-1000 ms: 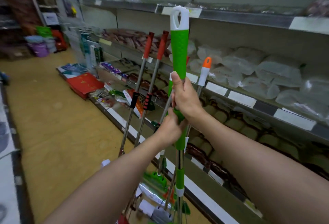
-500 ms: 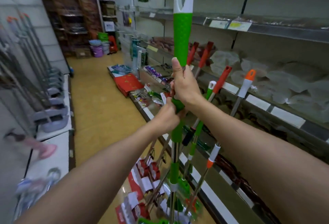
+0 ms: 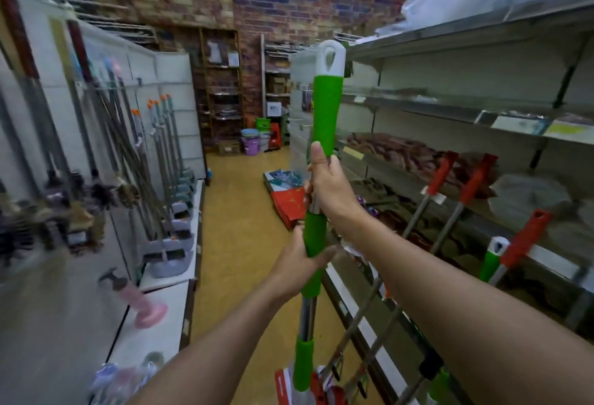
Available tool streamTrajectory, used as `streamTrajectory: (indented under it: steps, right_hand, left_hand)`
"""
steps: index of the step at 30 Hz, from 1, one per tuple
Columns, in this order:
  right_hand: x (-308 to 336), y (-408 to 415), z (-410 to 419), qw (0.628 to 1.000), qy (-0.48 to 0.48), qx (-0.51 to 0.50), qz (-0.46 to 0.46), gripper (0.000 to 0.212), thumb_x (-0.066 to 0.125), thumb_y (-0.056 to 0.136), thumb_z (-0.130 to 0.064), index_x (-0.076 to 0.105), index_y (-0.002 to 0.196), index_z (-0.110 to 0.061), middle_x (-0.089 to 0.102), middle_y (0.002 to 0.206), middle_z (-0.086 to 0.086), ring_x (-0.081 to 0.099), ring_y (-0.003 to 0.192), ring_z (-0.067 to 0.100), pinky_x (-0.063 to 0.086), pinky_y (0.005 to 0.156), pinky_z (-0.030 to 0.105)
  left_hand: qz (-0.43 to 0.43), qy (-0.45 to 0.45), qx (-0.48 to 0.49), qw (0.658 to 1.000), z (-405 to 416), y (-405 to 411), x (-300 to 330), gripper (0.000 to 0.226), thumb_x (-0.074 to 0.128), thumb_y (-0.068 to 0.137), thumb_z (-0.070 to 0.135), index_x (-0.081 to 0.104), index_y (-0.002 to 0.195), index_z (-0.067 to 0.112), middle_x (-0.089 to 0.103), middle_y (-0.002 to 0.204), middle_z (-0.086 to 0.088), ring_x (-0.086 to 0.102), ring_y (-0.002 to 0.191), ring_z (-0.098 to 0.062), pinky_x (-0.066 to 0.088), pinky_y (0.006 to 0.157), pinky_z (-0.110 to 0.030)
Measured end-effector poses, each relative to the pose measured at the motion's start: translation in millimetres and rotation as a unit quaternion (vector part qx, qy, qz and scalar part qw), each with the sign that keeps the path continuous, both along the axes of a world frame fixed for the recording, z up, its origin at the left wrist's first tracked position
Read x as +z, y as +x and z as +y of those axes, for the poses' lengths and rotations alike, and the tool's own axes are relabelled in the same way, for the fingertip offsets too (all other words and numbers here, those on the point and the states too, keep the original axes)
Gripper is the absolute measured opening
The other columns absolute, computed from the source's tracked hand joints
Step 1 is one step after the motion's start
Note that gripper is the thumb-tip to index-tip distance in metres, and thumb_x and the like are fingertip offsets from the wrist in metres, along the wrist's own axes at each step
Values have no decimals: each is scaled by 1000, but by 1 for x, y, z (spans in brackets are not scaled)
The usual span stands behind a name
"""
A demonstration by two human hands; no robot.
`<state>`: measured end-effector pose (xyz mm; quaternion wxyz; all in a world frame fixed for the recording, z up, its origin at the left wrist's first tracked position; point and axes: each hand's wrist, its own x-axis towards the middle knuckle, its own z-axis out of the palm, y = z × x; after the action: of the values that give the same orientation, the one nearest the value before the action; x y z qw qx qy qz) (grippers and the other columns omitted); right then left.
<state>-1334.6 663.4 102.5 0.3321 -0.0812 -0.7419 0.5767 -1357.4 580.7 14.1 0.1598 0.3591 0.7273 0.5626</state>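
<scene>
Green mop handle [image 3: 325, 115] held nearly upright in the aisle beside the shelf [image 3: 466, 108]: right hand [image 3: 331, 186] wrapped around it with thumb up the grip, left hand [image 3: 300, 264] clasping the lower green sleeve just below.

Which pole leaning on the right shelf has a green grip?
The white-capped green-gripped metal pole, beside the nearest red one; the other three leaning poles carry red grips.
</scene>
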Motion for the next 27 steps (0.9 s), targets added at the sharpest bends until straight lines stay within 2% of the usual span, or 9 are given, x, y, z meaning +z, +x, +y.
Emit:
streamTrajectory:
  steps: [3, 5, 9, 12, 15, 19, 20, 24, 27]
  right_hand:
    - [-4, -48, 9, 1000, -11, -7, 4, 43, 33, 92, -60, 38, 94, -17, 47, 65, 2, 47, 52, 15, 41, 54, 34]
    - [-4, -86, 16, 1000, -18, -9, 9, 43, 34, 93, -59, 37, 96, -16, 47, 66, 2, 47, 53, 15, 43, 57, 36]
    - [5, -168, 27, 1000, -7, -13, 25, 33, 35, 95, -54, 35, 96, -21, 49, 67, 2, 49, 54, 15, 46, 62, 39]
    - [7, -227, 32, 999, -13, -9, 45, 31, 38, 96, -49, 36, 106, -20, 53, 72, 2, 52, 57, 13, 48, 58, 33]
    - [2, -277, 42, 999, -18, 6, 47, 27, 35, 97, -48, 43, 102, -22, 60, 80, 3, 59, 68, 13, 51, 65, 25]
    - [-6, -327, 55, 998, -42, 41, 17, 38, 31, 98, -47, 43, 110, -13, 62, 90, 9, 60, 75, 13, 50, 64, 17]
    - [-8, -339, 58, 998, -47, 46, 10, 39, 31, 98, -47, 43, 109, -12, 62, 92, 10, 61, 77, 14, 51, 66, 17]
    - [-9, -390, 78, 998, -40, 57, 0, 34, 29, 98, -48, 44, 102, -18, 62, 97, 9, 61, 87, 18, 50, 85, 33]
    - [-7, -432, 96, 997, -44, 62, -2, 33, 29, 98, -49, 43, 101, -19, 60, 90, 6, 59, 86, 19, 49, 89, 38]
  left_hand:
    - [7, -13, -8, 1000, 7, -47, -6, 40, 58, 91, 32, 38, 123, 19, 59, 106, -4, 64, 93, -21, 55, 73, -31]
    - [17, -23, -2, 1000, 15, -85, -6, 36, 55, 92, 33, 38, 120, 18, 60, 103, -4, 64, 89, -20, 54, 68, -28]
    - [36, -13, 8, 999, 32, -175, 0, 34, 55, 92, 35, 39, 118, 19, 60, 102, -8, 64, 90, -25, 55, 81, -46]
    - [35, -7, 11, 999, 41, -237, 6, 33, 56, 93, 30, 40, 119, 17, 60, 102, -8, 63, 89, -25, 55, 82, -49]
    - [41, -5, 12, 999, 53, -291, 5, 28, 57, 91, 27, 44, 114, 17, 58, 101, -7, 62, 88, -25, 55, 78, -51]
    - [50, -15, 18, 998, 68, -351, -1, 29, 54, 84, 28, 47, 110, 15, 58, 99, -13, 62, 84, -29, 54, 74, -55]
    - [57, -15, 17, 998, 73, -365, -1, 30, 53, 83, 29, 48, 110, 16, 57, 100, -12, 62, 83, -27, 54, 73, -55]
    - [66, -7, 14, 998, 94, -422, 3, 33, 53, 80, 31, 47, 110, 20, 55, 104, -11, 61, 83, -27, 54, 71, -56]
    - [64, -12, 19, 998, 109, -463, 9, 36, 54, 80, 28, 45, 113, 21, 56, 103, -9, 61, 87, -26, 54, 75, -56]
